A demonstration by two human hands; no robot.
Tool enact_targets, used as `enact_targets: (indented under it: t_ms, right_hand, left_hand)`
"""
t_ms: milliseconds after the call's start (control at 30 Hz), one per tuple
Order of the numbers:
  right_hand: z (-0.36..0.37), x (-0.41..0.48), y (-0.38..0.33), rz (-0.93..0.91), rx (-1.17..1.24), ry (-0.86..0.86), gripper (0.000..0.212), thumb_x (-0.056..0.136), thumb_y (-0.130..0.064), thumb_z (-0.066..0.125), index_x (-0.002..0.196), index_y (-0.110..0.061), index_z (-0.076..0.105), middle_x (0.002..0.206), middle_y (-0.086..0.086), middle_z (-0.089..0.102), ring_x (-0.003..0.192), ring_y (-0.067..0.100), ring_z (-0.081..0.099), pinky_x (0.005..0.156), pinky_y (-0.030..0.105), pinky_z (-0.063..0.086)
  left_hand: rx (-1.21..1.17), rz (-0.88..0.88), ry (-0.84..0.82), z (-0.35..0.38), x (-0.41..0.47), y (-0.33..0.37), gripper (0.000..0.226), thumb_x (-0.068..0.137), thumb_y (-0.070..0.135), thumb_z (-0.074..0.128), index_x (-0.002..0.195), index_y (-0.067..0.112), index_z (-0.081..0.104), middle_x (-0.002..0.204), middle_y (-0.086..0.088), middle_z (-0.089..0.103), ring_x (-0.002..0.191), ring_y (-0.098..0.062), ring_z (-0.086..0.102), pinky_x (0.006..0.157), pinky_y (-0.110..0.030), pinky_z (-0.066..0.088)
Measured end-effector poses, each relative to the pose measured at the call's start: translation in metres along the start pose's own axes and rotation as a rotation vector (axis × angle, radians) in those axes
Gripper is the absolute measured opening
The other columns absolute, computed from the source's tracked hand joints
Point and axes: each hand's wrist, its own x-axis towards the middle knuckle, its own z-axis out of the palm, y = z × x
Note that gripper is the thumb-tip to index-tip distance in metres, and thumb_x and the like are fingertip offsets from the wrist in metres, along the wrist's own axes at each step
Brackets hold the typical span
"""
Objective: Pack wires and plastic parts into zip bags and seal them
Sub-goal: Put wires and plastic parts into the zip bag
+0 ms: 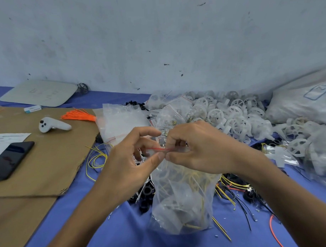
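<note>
L hand [130, 161], R hand [194, 150] pinch red seal [160, 149] of zip bag [181, 205].

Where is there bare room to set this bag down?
Bare blue cloth lies near the front edge, between the cardboard and the zip bag. Cardboard nearer than the phone is also free. Right of the bag, wires crowd the cloth; white wheels fill the back right.
</note>
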Motion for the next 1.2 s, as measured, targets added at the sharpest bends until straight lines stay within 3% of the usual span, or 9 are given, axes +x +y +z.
enact_targets:
  t_ms: [100, 233, 333, 400, 500, 600, 733, 900, 1200]
  right_hand:
    - [-0.002, -0.004, 0.004, 0.015, -0.011, 0.010, 0.014, 0.086, -0.041, 0.066, 0.086, -0.027, 0.066, 0.079, -0.011, 0.064, 0.076, 0.010, 0.058, 0.072, 0.035, 0.047]
    - [-0.005, -0.013, 0.009, 0.036, 0.013, 0.013, 0.009, 0.086, -0.037, 0.067, 0.086, -0.028, 0.067, 0.078, -0.013, 0.063, 0.077, 0.009, 0.057, 0.075, 0.035, 0.047]
    - [-0.005, -0.014, 0.008, 0.030, 0.014, 0.016, 0.009, 0.088, -0.037, 0.067, 0.087, -0.029, 0.068, 0.082, -0.012, 0.066, 0.080, 0.010, 0.060, 0.076, 0.037, 0.048]
    - [-0.005, -0.015, 0.009, 0.037, -0.002, 0.017, 0.011, 0.088, -0.040, 0.065, 0.089, -0.030, 0.068, 0.085, -0.013, 0.067, 0.082, 0.010, 0.060, 0.077, 0.037, 0.048]
    - [-0.010, -0.021, 0.015, 0.071, -0.026, 0.022, 0.012, 0.087, -0.042, 0.063, 0.090, -0.032, 0.068, 0.085, -0.014, 0.067, 0.083, 0.008, 0.060, 0.078, 0.037, 0.048]
    - [-0.015, -0.027, 0.021, 0.079, -0.018, 0.040, 0.009, 0.088, -0.039, 0.063, 0.087, -0.030, 0.067, 0.083, -0.014, 0.066, 0.080, 0.007, 0.059, 0.076, 0.037, 0.049]
    - [-0.008, -0.028, 0.017, 0.023, -0.059, 0.050, 0.011, 0.090, -0.037, 0.060, 0.088, -0.026, 0.064, 0.083, -0.010, 0.063, 0.080, 0.010, 0.058, 0.076, 0.039, 0.048]
    - [-0.013, -0.038, 0.026, 0.089, -0.030, 0.036, 0.021, 0.086, -0.052, 0.060, 0.092, -0.033, 0.065, 0.086, -0.016, 0.064, 0.082, 0.005, 0.057, 0.076, 0.031, 0.047]
    - [-0.025, -0.065, 0.061, 0.221, 0.267, 0.044, 0.008, 0.084, -0.037, 0.072, 0.083, -0.030, 0.069, 0.070, -0.002, 0.068, 0.063, 0.016, 0.062, 0.063, 0.034, 0.050]
  left_hand:
    - [0.037, 0.006, -0.012, -0.001, 0.000, 0.000, 0.037, 0.082, 0.016, 0.077, 0.108, 0.035, 0.060, 0.087, 0.010, 0.070, 0.070, -0.017, 0.053, 0.069, -0.018, 0.043]
    - [0.146, 0.043, -0.011, -0.001, -0.002, 0.003, 0.037, 0.082, 0.012, 0.076, 0.105, 0.036, 0.060, 0.085, 0.016, 0.068, 0.069, -0.015, 0.044, 0.069, -0.019, 0.040]
    - [0.257, 0.075, -0.015, 0.000, -0.001, 0.006, 0.036, 0.082, 0.016, 0.077, 0.108, 0.036, 0.062, 0.091, 0.019, 0.066, 0.089, -0.004, 0.055, 0.078, -0.007, 0.037]
    - [0.365, 0.082, -0.056, 0.000, 0.001, 0.007, 0.029, 0.082, 0.025, 0.077, 0.106, 0.036, 0.067, 0.091, 0.020, 0.064, 0.098, -0.002, 0.054, 0.083, -0.009, 0.038]
    - [0.452, 0.101, -0.076, -0.002, 0.002, 0.005, 0.010, 0.083, 0.025, 0.076, 0.090, 0.031, 0.071, 0.084, 0.021, 0.064, 0.090, -0.006, 0.054, 0.080, -0.017, 0.039]
    - [0.452, 0.118, -0.068, -0.002, 0.003, 0.005, 0.007, 0.084, 0.026, 0.077, 0.087, 0.029, 0.071, 0.083, 0.020, 0.065, 0.088, -0.008, 0.056, 0.079, -0.021, 0.041]
    - [0.483, 0.141, -0.122, 0.006, 0.006, 0.010, 0.012, 0.083, 0.042, 0.067, 0.091, 0.033, 0.070, 0.088, 0.023, 0.064, 0.093, -0.003, 0.054, 0.082, -0.022, 0.042]
    - [0.371, 0.079, -0.112, 0.006, 0.007, 0.011, 0.006, 0.082, 0.038, 0.070, 0.082, 0.032, 0.070, 0.087, 0.021, 0.065, 0.093, -0.006, 0.057, 0.081, -0.020, 0.041]
    - [0.276, -0.011, -0.095, -0.004, 0.003, 0.006, 0.012, 0.082, 0.023, 0.076, 0.080, 0.033, 0.071, 0.085, 0.022, 0.068, 0.092, -0.006, 0.061, 0.082, -0.016, 0.043]
